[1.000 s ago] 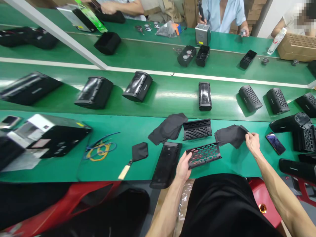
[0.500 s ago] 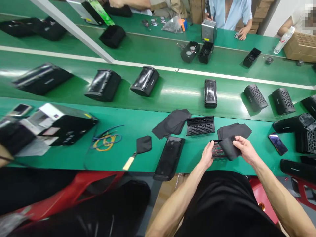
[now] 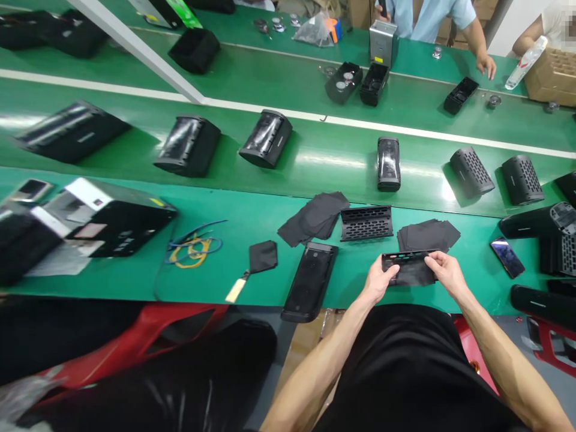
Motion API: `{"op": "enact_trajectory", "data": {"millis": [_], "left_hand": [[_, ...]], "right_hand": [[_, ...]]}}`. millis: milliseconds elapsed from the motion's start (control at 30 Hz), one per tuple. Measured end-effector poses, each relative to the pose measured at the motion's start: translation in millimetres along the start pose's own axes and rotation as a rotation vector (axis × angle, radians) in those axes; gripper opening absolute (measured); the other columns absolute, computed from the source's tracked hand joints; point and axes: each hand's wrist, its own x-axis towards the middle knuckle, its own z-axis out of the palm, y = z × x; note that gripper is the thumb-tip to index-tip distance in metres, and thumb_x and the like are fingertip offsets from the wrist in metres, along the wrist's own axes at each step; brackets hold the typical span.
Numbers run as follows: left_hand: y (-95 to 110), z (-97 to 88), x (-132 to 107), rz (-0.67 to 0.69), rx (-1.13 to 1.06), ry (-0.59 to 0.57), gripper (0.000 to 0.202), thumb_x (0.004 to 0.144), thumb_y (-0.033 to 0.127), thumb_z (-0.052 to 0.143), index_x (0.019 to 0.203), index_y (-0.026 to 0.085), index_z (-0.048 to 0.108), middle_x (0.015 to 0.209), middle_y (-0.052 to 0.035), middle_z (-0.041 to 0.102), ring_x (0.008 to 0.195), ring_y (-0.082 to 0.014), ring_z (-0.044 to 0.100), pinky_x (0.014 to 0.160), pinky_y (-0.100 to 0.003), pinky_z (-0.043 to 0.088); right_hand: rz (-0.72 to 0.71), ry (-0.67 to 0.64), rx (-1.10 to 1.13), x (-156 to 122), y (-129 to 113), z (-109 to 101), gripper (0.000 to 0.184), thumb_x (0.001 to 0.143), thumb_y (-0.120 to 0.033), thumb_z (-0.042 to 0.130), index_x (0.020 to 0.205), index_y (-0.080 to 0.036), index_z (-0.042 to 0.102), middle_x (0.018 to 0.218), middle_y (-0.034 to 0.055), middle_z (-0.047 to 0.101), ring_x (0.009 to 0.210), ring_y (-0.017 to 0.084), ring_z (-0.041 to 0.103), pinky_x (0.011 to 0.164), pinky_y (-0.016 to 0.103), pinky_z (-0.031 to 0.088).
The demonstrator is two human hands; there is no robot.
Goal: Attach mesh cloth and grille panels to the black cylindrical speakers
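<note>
The perforated grille [image 3: 407, 268] is mostly hidden under a dark cloth piece [image 3: 416, 274], probably mesh fabric. I grip it between my left hand [image 3: 379, 280] and right hand [image 3: 445, 273], just above the green table's [image 3: 135, 276] near edge.

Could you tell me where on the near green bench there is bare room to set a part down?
The widest bare patch lies between the coiled wires and the small cloth paddle. Another strip runs along the bench's near edge below them. It is crowded around the left hand and right hand holding the grille, with cloth stacks, a second grille and a phone.
</note>
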Motion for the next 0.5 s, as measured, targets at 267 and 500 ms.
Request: {"op": "enact_trajectory", "data": {"millis": [267,500], "left_hand": [[-4.6,-16.6,5.5,0.091,0.163,0.02,0.049,0.078,0.037,0.08,0.121,0.021,0.065,0.119,-0.0086,0.073,0.115,-0.0271,0.068,0.104,-0.04,0.053],[-3.2,-16.3,8.7,0.09,0.299,0.0,0.048,0.082,0.031,0.067,0.128,0.024,0.06,0.107,-0.0041,0.072,0.104,-0.0241,0.067,0.103,-0.039,0.052]], "right_hand": [[-0.031,0.092,-0.084,-7.0,-0.3,-29.2,0.054,0.076,-0.072,0.072,0.092,-0.02,0.07,0.068,0.0019,0.068,0.054,0.017,0.057,0.053,0.029,0.043],[-0.275,0.111,-0.624,-23.9,-0.8,-2.9,0.016,0.084,-0.042,0.072,0.084,-0.026,0.074,0.103,0.0087,0.07,0.104,0.03,0.067,0.093,0.042,0.054]]}}
